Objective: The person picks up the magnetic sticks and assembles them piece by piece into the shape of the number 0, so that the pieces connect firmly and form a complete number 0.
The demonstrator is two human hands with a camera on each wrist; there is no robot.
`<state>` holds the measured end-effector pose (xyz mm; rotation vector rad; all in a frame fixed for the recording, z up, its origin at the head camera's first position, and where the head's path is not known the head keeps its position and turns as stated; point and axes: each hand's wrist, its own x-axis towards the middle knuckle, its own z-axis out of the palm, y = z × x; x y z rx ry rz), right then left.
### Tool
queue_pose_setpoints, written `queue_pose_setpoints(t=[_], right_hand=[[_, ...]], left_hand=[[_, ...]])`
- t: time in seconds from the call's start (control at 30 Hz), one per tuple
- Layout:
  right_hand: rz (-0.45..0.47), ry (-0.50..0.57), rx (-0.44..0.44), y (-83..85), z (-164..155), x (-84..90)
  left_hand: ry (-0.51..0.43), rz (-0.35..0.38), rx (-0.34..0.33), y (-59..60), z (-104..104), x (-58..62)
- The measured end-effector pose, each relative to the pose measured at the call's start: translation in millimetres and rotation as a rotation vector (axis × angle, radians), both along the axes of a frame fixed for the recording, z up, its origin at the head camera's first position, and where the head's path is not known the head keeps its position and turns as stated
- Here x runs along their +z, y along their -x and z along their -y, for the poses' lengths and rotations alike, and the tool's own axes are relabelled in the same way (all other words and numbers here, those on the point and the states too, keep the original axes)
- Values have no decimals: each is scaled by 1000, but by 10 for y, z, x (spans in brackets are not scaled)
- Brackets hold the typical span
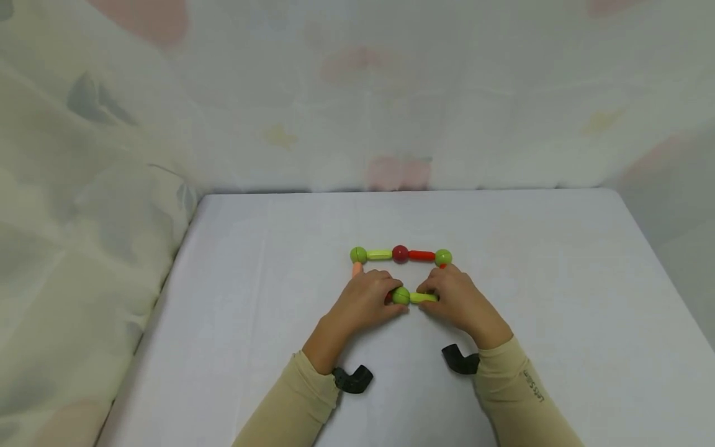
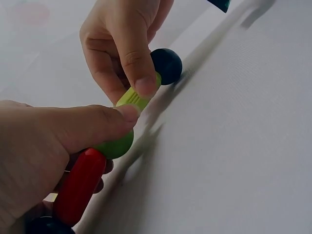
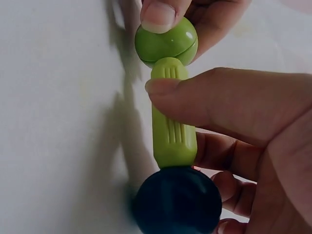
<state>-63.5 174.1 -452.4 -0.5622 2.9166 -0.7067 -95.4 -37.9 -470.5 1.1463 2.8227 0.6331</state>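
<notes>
My left hand (image 1: 365, 299) pinches a green ball (image 1: 401, 295) between thumb and fingers. From that ball a red rod (image 2: 80, 187) runs back under the left palm. My right hand (image 1: 460, 301) grips a yellow-green rod (image 3: 173, 139), its thumb across the ridged side. One end of this rod meets the green ball; the other bears a dark blue ball (image 3: 178, 202). Beyond both hands lies a row: a green ball (image 1: 359, 254), a yellow-green rod (image 1: 380, 254), a dark red ball (image 1: 400, 254), a red rod (image 1: 422, 255) and another green ball (image 1: 443, 257).
An orange rod (image 1: 357, 269) reaches from the row's left ball toward the left hand, which partly hides it. Black curved pieces (image 1: 353, 379) stick out at both wrists. The white table (image 1: 251, 261) is bordered by a patterned cloth (image 1: 335, 112) behind and at the sides.
</notes>
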Motion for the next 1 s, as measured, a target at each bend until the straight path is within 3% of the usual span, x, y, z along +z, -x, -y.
queue_pose_setpoints(t=[0.23,0.4,0.6,0.73,0.83,0.93,1.0], right_hand=[[-20,-3,10,-14,15,-28],[44,63,2,-6,-44,-6],[35,230,-176,0,-275,54],[14,309,-285,52,-412,2],[65,368,-330,106,-490,-78],[165,428,-360,139,-544,-146],[228,452,-358,152,-568,-184]], left_hand=[[25,-7,-15,-2,-5,-21],[31,-3,-26,-10,-6,-15],[-1,2,-36,-17,2,4],[-36,-11,-2,26,114,66],[-74,60,79,82,274,151],[-83,215,181,120,464,238],[-39,337,237,127,578,271]])
